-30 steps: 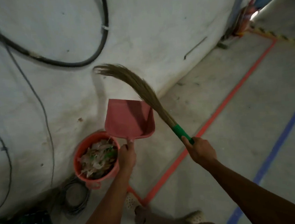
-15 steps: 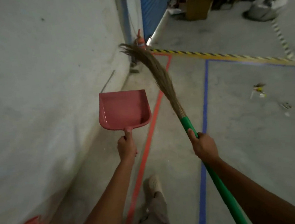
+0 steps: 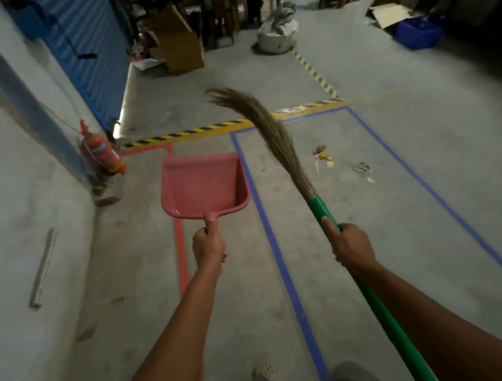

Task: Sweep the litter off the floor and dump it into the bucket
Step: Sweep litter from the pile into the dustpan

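Observation:
My left hand (image 3: 208,248) grips the handle of a pink dustpan (image 3: 204,188), held level above the floor with nothing in its scoop. My right hand (image 3: 350,244) grips the green handle of a broom (image 3: 272,133) whose brown bristles curve up and to the left, off the floor. A small patch of litter (image 3: 324,158) lies on the concrete ahead, right of the bristles, with a few more scraps (image 3: 363,170) further right. The bucket is out of view.
A white wall (image 3: 13,226) runs along the left with a red fire extinguisher (image 3: 100,151) at its base and a blue shutter (image 3: 88,49) beyond. Blue, red and yellow-black tape lines mark the floor. A white sack (image 3: 277,34), boxes and a blue crate (image 3: 418,33) stand farther back.
The view has swung from the wall and the orange bucket round to the open floor. The bucket has left the frame and the litter patch now lies ahead. Both hands keep their grips.

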A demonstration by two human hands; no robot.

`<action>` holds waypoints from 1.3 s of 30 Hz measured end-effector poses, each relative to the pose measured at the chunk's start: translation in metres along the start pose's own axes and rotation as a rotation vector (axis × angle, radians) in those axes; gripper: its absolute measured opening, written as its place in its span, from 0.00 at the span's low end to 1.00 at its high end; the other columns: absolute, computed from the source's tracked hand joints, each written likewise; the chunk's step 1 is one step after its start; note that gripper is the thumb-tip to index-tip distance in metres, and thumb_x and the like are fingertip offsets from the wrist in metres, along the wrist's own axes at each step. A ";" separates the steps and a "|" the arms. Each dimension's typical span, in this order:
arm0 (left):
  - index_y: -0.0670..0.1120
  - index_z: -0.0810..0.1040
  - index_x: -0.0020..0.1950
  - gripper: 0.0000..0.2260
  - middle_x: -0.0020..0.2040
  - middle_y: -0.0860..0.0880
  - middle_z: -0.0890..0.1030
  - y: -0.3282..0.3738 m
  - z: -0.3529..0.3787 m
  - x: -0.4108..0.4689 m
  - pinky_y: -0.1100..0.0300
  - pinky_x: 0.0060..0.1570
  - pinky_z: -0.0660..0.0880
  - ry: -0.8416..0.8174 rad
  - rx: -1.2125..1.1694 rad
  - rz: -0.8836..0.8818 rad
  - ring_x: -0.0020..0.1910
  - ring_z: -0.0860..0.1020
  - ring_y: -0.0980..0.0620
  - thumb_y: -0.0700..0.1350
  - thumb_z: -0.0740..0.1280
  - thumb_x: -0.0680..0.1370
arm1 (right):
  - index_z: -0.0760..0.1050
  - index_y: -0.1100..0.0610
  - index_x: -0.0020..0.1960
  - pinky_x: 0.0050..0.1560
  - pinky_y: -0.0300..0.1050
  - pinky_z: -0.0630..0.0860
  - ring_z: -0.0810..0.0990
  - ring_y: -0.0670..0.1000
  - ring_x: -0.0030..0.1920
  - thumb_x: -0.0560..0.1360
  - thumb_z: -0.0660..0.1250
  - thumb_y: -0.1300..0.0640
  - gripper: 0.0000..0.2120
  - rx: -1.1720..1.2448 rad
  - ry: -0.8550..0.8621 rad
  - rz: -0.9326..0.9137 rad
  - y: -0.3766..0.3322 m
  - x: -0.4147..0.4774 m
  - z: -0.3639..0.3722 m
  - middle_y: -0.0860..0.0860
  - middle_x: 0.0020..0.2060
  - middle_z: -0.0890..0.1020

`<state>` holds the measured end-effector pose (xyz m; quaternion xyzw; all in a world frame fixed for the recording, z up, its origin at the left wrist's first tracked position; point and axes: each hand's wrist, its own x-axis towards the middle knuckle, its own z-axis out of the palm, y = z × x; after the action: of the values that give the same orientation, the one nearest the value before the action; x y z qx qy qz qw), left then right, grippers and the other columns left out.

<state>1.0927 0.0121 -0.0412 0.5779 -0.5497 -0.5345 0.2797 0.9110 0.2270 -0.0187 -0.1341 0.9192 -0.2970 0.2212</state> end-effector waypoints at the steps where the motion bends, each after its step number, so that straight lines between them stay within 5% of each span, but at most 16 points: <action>1: 0.48 0.70 0.33 0.26 0.24 0.47 0.72 0.011 0.017 0.014 0.61 0.23 0.66 -0.035 0.017 0.007 0.20 0.70 0.47 0.68 0.60 0.79 | 0.77 0.57 0.44 0.42 0.57 0.85 0.84 0.57 0.35 0.80 0.56 0.32 0.28 0.021 0.012 0.039 -0.001 0.014 -0.008 0.57 0.36 0.83; 12: 0.43 0.73 0.37 0.27 0.27 0.45 0.75 0.101 0.229 0.152 0.63 0.23 0.65 -0.267 0.186 0.004 0.21 0.70 0.49 0.66 0.61 0.79 | 0.76 0.61 0.50 0.33 0.45 0.79 0.83 0.55 0.35 0.81 0.57 0.34 0.29 0.187 0.109 0.302 0.019 0.222 -0.062 0.58 0.40 0.83; 25: 0.42 0.73 0.38 0.25 0.25 0.47 0.72 0.214 0.474 0.298 0.63 0.22 0.63 -0.316 0.222 -0.091 0.19 0.67 0.52 0.64 0.63 0.80 | 0.75 0.62 0.51 0.33 0.46 0.80 0.83 0.54 0.34 0.82 0.58 0.36 0.27 0.162 -0.011 0.420 -0.018 0.517 -0.151 0.58 0.41 0.83; 39: 0.42 0.73 0.38 0.30 0.26 0.46 0.73 0.242 0.717 0.553 0.60 0.23 0.66 -0.404 0.339 -0.174 0.22 0.71 0.50 0.70 0.59 0.78 | 0.74 0.62 0.48 0.33 0.45 0.78 0.80 0.53 0.33 0.83 0.58 0.39 0.24 0.208 -0.089 0.663 -0.054 0.816 -0.084 0.58 0.40 0.83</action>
<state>0.2504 -0.3726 -0.1872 0.5431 -0.6244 -0.5611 0.0167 0.1692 -0.0831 -0.1921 0.1821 0.8670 -0.2950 0.3580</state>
